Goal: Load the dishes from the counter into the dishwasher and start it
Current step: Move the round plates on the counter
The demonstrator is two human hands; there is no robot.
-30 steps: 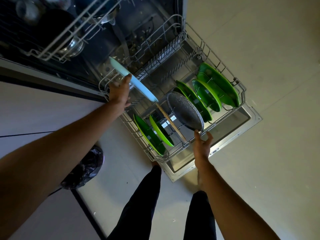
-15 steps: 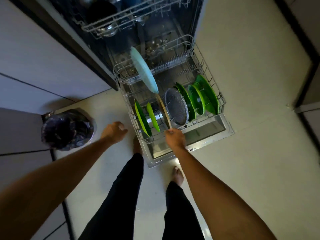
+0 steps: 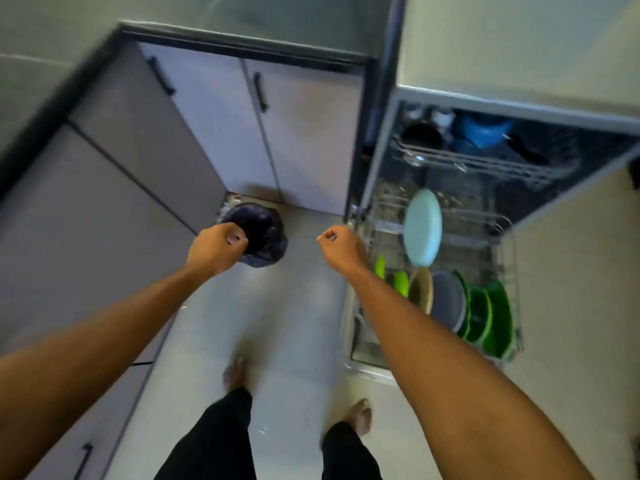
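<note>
The dishwasher stands open on the right with its lower rack (image 3: pixel 514 271) pulled out. A pale blue plate (image 3: pixel 422 226) stands upright at the rack's back. In front of it stand two small green plates (image 3: pixel 400 282), a wooden piece (image 3: pixel 420 289), a grey speckled pan (image 3: pixel 446 299) and several larger green plates (image 3: pixel 491 317). The upper rack (image 3: pixel 485 164) holds a blue bowl (image 3: pixel 481 129) and dark items. My left hand (image 3: pixel 218 245) hangs over the floor with loosely curled fingers, holding nothing. My right hand (image 3: pixel 341 249) hovers by the rack's left edge, also loosely curled and empty.
A bin lined with a black bag (image 3: pixel 259 230) sits on the floor in the corner, just beyond my left hand. Grey cabinet doors (image 3: pixel 214 116) with black handles run along the left and back. My bare feet (image 3: pixel 235 372) stand on the pale floor beside the dishwasher door (image 3: pixel 367 362).
My view has swung left, putting the dishwasher on the right. My right hand has lifted off the rack's front edge. Both hands now hang in the air, empty.
</note>
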